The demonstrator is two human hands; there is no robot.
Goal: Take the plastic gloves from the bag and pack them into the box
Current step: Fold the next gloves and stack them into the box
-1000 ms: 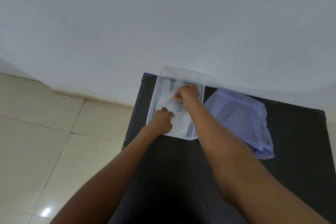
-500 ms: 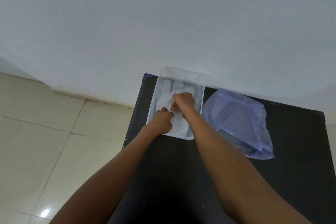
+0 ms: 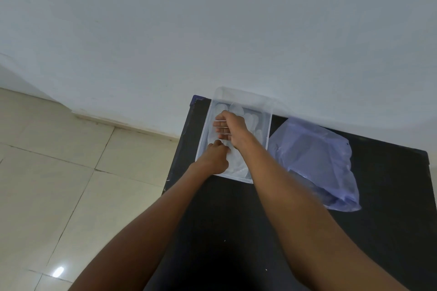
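Both hands (image 3: 230, 130) press gloves (image 3: 254, 120) (seemingly flat) into box (image 3: 269, 120).

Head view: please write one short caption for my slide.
Both hands, left and right, press clear plastic gloves flat inside a transparent box on a black table, beside a bluish bag.

I stand at a black table (image 3: 295, 231) set against a plain white wall (image 3: 212, 30). Cream floor tiles (image 3: 59, 184) lie to my left.
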